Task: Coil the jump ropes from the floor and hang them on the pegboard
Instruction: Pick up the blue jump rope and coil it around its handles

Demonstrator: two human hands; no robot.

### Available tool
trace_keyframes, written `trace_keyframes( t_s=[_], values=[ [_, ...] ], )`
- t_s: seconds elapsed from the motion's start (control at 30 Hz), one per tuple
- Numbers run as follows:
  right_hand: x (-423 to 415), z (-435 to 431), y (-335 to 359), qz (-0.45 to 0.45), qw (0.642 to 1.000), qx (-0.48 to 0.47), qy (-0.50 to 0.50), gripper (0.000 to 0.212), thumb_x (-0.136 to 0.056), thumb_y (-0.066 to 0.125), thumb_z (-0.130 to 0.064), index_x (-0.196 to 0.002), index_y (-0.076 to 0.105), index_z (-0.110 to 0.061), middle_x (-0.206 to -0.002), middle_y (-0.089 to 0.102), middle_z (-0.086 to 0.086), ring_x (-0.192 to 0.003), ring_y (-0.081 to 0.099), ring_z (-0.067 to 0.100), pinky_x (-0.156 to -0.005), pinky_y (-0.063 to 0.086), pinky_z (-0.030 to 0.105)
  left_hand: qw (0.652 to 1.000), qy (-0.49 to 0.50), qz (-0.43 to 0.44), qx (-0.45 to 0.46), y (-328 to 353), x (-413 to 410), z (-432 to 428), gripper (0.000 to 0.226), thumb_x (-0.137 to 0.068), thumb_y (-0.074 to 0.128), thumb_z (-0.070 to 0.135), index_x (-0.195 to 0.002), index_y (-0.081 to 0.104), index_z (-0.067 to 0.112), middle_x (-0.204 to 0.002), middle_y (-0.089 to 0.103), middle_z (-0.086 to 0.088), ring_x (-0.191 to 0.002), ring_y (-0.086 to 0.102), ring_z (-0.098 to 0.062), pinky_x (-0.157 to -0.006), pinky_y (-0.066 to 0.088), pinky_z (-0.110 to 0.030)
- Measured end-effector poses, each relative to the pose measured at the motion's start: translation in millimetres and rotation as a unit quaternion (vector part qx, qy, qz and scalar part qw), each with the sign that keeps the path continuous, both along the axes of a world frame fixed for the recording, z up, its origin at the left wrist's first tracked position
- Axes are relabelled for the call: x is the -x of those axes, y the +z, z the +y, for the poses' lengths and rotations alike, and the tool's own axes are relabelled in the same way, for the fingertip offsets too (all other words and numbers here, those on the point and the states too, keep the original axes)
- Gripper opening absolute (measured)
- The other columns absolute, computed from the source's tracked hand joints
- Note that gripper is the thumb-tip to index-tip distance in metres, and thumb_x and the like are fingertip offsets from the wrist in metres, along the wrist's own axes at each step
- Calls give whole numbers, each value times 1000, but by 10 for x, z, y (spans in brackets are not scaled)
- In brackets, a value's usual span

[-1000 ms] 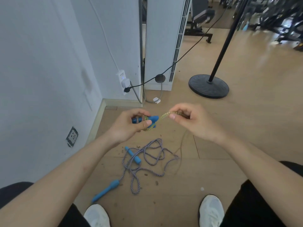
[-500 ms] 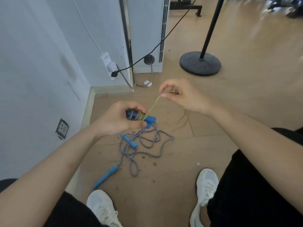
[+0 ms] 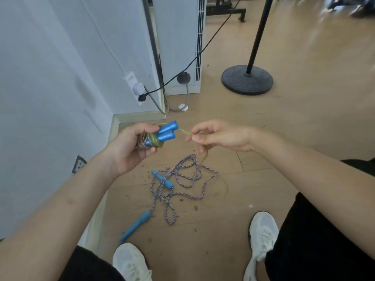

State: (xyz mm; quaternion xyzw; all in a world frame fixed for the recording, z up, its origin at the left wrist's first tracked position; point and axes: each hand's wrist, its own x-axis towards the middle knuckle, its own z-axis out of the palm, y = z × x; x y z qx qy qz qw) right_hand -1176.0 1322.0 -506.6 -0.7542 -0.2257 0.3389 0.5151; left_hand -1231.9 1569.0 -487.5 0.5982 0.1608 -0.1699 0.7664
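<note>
Wood floor (image 3: 304, 128) meets white wall (image 3: 50, 78); rope (image 3: 182, 179) lies there.

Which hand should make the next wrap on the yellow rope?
Right. The right hand pinches the loose yellow rope tail beside the blue handles, free to circle it round. The left hand is occupied gripping the wrapped bundle, so it should likely just hold steady.

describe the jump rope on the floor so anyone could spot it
On the wooden floor, ahead of the white shoes, lies a purple-and-white twisted jump rope with blue handles. It sprawls loose, unlike the yellowish rope bundled in the left hand.
</note>
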Motion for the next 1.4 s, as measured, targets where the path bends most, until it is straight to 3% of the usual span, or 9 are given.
trace_keyframes(
  t_s=[0.17, 0.4, 0.53, 0.7, 0.77, 0.9, 1.03, 1.23, 1.4],
  values=[
    [-24, 18, -35, -4, 994, -38, -105, 13, -94, 65, -6, -105, 60, -12, -77, 62, 3, -54, 58, 13, -59, 50, 29, 992, 34, 31, 114, 32, -12, 73, 37, -69, 68, 18, -104, 68, 3, -97, 65, -13, -62, 61, -14, -45, 51, -18],
    [1, 57, -97, -67, 988, -20, -137, 2, -98, 60, -12, -96, 60, -12, -73, 62, 2, -52, 58, 14, -52, 48, 23, 967, 75, 6, 243, 65, -49, 109, 27, -79, 67, 17, -104, 71, 7, -92, 64, -9, -69, 60, -14, -54, 55, -19],
    [61, 103, -150, -98, 989, 15, -112, 13, -101, 54, -13, -100, 65, -5, -69, 60, 6, -57, 57, 15, -56, 50, 22, 961, 111, -6, 254, 44, -70, 113, 31, -76, 75, 16, -103, 67, 5, -92, 61, -10, -79, 60, -17, -60, 58, -21],
    [185, 183, -216, -141, 986, 85, -21, 14, -102, 54, -23, -99, 67, -17, -69, 59, 0, -63, 58, 14, -63, 54, 31, 973, 120, -27, 193, 1, -94, 115, 43, -78, 77, 11, -119, 66, 4, -120, 66, -16, -103, 63, -20, -78, 60, -24],
    [242, 198, -222, -166, 981, 99, 17, 10, -100, 58, -21, -103, 66, -17, -66, 53, -3, -58, 50, 9, -59, 47, 28, 982, 120, -46, 142, -10, -99, 90, 31, -85, 71, 9, -115, 65, 7, -115, 68, -12, -103, 65, -17, -82, 60, -24],
    [329, 212, -189, -239, 964, 106, 37, 10, -97, 61, -19, -99, 63, -29, -57, 45, -13, -54, 37, 5, -58, 32, 27, 990, 70, -113, -38, -83, -85, 29, 24, -91, 67, 4, -114, 63, 11, -108, 65, -7, -89, 68, -11, -83, 59, -23],
    [337, 181, -45, -307, 945, 110, 13, 10, -96, 58, -27, -87, 62, -28, -58, 49, -8, -54, 41, 5, -56, 36, 31, 928, -37, -215, -304, -209, -58, 44, 40, -82, 80, 13, -118, 65, 21, -112, 68, -5, -97, 69, -17, -91, 57, -28],
    [215, 86, 165, -330, 941, 67, -32, 5, -91, 67, -27, -86, 67, -25, -60, 54, -13, -56, 44, 3, -58, 36, 27, 889, -215, -248, -320, -226, 31, -22, 47, -71, 89, 10, -112, 69, 22, -97, 72, 4, -86, 70, -13, -80, 55, -24],
    [172, 94, 214, -329, 943, 34, -46, 3, -90, 72, -19, -89, 71, -16, -71, 64, 4, -64, 49, 6, -63, 43, 33, 869, -182, -270, -373, -194, 161, -182, 40, -60, 96, 28, -92, 72, 27, -80, 69, 6, -71, 61, -5, -68, 48, -18]
  ],
)
